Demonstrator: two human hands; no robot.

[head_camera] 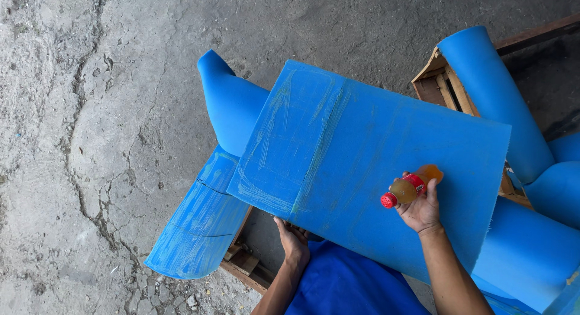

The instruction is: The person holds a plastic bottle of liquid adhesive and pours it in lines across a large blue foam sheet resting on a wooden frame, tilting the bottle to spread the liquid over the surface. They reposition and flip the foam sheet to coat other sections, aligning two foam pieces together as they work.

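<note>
Concrete floor [90,139], cracked, left and top of frame | blue foam sheet [374,164], large, flat, centre, glue-streaked | blue foam rolls [489,91], upper right, on wooden frame [450,88] | left hand [294,241], lower centre, gripping sheet's near edge | right hand [421,209], closed around small orange bottle [412,187], red cap, over sheet's right part.

Person, head-camera view: two bare forearms, left hand [294,240] and right hand [421,209] ungloved, no watch, rings or bands visible. Garment: plain bright blue cloth over the body between the arms, without visible print or fastenings. Sleeves do not reach the forearms.
</note>
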